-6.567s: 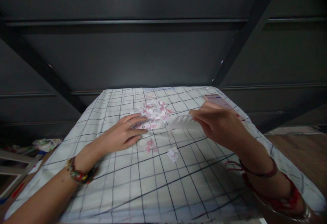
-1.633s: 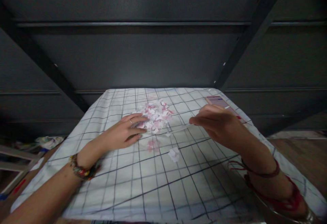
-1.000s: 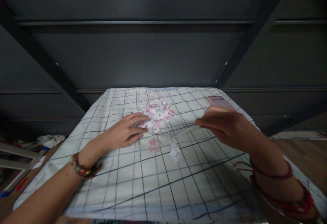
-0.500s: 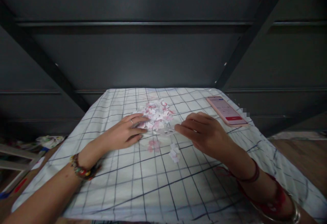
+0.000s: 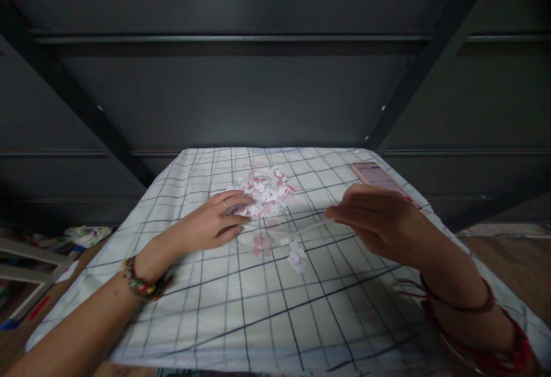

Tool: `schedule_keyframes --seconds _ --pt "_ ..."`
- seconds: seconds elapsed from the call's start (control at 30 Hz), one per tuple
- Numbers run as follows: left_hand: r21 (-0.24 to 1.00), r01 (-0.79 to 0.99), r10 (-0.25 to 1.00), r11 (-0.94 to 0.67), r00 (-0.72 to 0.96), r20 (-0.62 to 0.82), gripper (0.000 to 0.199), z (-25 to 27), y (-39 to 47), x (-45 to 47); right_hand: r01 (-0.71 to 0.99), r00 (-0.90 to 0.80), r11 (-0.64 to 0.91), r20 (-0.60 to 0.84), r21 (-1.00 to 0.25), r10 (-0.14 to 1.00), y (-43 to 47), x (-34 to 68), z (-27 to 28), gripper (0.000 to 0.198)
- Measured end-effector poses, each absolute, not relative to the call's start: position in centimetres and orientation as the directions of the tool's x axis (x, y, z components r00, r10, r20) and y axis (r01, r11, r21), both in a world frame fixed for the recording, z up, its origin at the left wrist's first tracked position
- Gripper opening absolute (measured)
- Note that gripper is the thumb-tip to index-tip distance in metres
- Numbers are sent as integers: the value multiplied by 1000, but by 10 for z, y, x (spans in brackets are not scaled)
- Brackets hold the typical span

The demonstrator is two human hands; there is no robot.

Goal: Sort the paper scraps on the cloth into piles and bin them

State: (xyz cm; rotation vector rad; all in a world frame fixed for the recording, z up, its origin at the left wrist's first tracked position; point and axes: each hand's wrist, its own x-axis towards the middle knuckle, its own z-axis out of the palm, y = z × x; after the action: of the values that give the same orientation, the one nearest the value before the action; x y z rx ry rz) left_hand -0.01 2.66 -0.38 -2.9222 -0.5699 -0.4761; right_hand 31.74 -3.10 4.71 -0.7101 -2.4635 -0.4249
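My left hand [image 5: 212,223] lies on the cloth with its fingers spread, the fingertips at the near left edge of a heap of torn white and pink paper scraps [image 5: 270,192]. On the right, my right hand [image 5: 375,222] is raised a little, its fingers pinched on one end of a thin pale strip [image 5: 309,228]. That strip points down and left, its far end close to a small cluster of white scraps [image 5: 296,257]. A few pink scraps [image 5: 260,245] sit left of this cluster, nearer my left hand.
A white checked cloth [image 5: 206,319] covers the table. At the right edge lies a phone [image 5: 373,174] in a pink case, partly hidden behind my right hand. Dark panels [image 5: 258,96] rise behind the table. A pale wooden frame [image 5: 34,276] stands at lower left.
My right hand has moved right, drawing the strip away from the heap and tilting it, and it now covers part of the phone. My left hand has stayed almost in place.
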Motion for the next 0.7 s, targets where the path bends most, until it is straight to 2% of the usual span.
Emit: schedule_keyframes --seconds 0.1,0.17,0.27,0.33,0.47,0.6,0.7 --pt "-57 376 338 -925 881 331 23 -4 27 -1 595 -688 785 613 170 389 -29 319 46 27" --pt "-54 377 339 -925 879 335 24 -5 27 -1 593 -703 787 585 169 404 -28 319 46 27" --pt "-53 388 351 -920 876 332 25 -4 27 0 575 -726 813 515 90 456 -28 323 48 24" --pt "-54 386 349 -921 877 330 25 -4 26 0 564 -719 825 517 43 464 -28 326 50 22" --pt "-57 378 340 -924 880 332 24 -3 26 0 547 -706 837 553 28 443 -27 328 51 23" --pt "-60 387 346 -920 876 337 24 -4 26 -1 550 -725 835 476 -34 497 -28 328 51 27" --pt "-58 389 351 -919 878 324 24 -4 26 -2 551 -674 827 526 -108 518 -30 332 53 23"
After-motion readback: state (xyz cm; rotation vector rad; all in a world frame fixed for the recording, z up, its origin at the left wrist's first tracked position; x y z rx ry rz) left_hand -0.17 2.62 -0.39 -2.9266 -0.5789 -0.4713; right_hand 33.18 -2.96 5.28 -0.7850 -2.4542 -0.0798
